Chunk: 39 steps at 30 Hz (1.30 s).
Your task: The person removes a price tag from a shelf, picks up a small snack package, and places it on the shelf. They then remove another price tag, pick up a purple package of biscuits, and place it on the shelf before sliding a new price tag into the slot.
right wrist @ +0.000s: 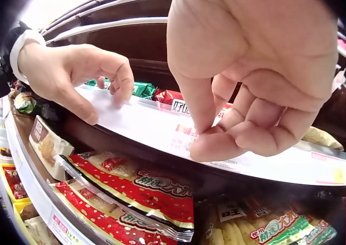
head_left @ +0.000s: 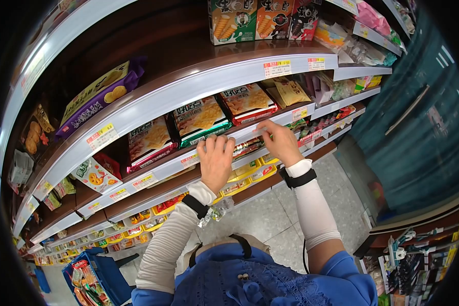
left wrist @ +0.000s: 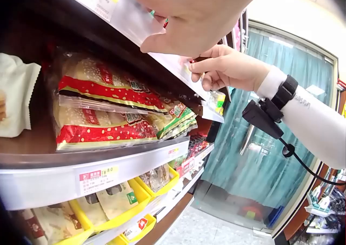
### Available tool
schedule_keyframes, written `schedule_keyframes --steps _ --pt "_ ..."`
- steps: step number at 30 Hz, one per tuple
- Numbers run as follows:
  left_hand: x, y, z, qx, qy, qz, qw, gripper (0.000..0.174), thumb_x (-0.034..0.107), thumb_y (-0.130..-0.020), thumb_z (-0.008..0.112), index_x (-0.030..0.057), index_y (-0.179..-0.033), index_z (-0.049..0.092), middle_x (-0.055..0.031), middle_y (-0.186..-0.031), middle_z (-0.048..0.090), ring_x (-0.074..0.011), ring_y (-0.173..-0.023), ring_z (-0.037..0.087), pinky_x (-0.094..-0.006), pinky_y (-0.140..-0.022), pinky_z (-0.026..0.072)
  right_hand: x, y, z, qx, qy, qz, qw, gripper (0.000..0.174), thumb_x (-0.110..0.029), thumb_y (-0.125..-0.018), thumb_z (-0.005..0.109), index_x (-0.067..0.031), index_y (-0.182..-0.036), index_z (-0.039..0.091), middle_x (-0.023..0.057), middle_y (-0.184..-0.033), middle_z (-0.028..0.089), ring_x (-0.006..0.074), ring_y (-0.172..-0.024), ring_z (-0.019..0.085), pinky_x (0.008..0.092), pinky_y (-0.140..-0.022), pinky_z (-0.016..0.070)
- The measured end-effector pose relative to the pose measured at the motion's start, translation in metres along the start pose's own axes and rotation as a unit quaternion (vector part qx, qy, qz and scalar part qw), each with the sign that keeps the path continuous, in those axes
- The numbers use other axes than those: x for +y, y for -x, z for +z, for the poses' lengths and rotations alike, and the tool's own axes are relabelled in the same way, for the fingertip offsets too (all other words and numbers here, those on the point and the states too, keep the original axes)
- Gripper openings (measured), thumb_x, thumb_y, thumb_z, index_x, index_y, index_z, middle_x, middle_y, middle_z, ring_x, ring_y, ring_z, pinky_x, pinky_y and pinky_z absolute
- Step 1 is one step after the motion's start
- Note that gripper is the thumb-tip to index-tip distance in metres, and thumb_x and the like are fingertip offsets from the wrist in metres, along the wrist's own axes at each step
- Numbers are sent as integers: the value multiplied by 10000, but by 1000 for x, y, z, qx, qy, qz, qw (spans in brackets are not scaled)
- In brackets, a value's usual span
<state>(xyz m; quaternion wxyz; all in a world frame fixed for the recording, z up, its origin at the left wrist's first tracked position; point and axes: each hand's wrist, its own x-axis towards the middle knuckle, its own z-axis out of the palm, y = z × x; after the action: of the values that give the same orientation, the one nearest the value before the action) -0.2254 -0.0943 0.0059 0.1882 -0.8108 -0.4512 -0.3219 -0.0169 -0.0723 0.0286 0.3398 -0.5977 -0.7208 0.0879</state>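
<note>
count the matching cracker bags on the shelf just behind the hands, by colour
maroon cracker bag: 1
green cracker bag: 1
red cracker bag: 1
total: 3

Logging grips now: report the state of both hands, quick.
Left hand: fingers curled over the price strip, gripping it.
Right hand: thumb and forefinger pinching the same price strip.
</note>
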Motion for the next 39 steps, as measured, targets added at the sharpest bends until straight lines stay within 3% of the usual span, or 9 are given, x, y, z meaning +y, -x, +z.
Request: schedule_keyframes --steps 8,11,14,19,21,32,34,38,39 --pt "0 1 -1 -4 3 -5 1000 367 64 -749 622 107 -1111 580 -72 -1060 537 -277 -1098 482 -458 -951 317 0 5 0 26 -42 -5 999 189 -121 -876 599 -142 -1053 663 144 -804 678 334 -704 647 427 -630 508" --pt "0 1 -4 -7 6 -9 1000 383 72 -748 622 108 -1127 587 -71 -1057 538 -278 -1090 481 -457 -943 322 -2 13 -1 40 -131 37 990 230 -115 -880 610 -132 -1099 678 128 -760 668 272 -627 637 375 -596 504" --pt "-1 3 -8 -11 8 -16 1000 374 94 -761 611 111 -1134 595 -66 -1046 538 -271 -1068 482 -456 -937 326 -9 25 9 54 -251 58 965 225 -106 -895 622 -100 -1111 684 71 -703 647 127 -563 596 268 -553 475" --pt "-3 6 -17 -12 0 -19 1000 390 136 -782 600 115 -1172 603 -54 -1011 541 -254 -1040 486 -447 -926 337 -33 39 37 12 -303 63 951 245 -82 -892 632 -86 -1135 671 78 -731 658 128 -578 603 267 -553 483" --pt "-2 8 -21 -9 -3 -19 1000 403 144 -786 601 106 -1187 600 -55 -1011 548 -253 -1037 489 -443 -923 339 -43 40 47 -15 -264 38 964 261 -37 -932 590 -44 -1190 631 13 -782 638 50 -625 575 211 -558 481" --pt "-21 23 -44 -17 -39 -42 998 400 133 -778 597 73 -1174 606 -65 -1016 560 -272 -1075 487 -445 -933 329 -62 32 64 15 -146 -18 989 223 -64 -899 615 -87 -1118 577 73 -686 640 153 -561 623 290 -526 473" --pt "-33 32 -52 -19 -44 -43 998 403 130 -775 599 73 -1174 607 -66 -1021 560 -277 -1080 485 -448 -938 324 -66 32 63 3 -143 7 990 227 -108 -881 622 -124 -1098 556 117 -730 651 318 -633 643 415 -560 476" --pt "-50 45 -65 -12 -59 -47 997 384 113 -761 626 82 -1144 627 -56 -1028 564 -278 -1070 483 -449 -932 322 -65 32 69 15 -149 16 989 224 -111 -880 626 -121 -1091 553 115 -723 647 317 -628 639 417 -564 476" --pt "-53 47 -66 -10 -69 -51 996 366 108 -757 648 86 -1122 638 -47 -1023 566 -275 -1048 485 -446 -920 328 -64 32 70 25 -135 0 991 224 -99 -892 619 -109 -1103 545 93 -709 646 241 -591 630 360 -545 473"
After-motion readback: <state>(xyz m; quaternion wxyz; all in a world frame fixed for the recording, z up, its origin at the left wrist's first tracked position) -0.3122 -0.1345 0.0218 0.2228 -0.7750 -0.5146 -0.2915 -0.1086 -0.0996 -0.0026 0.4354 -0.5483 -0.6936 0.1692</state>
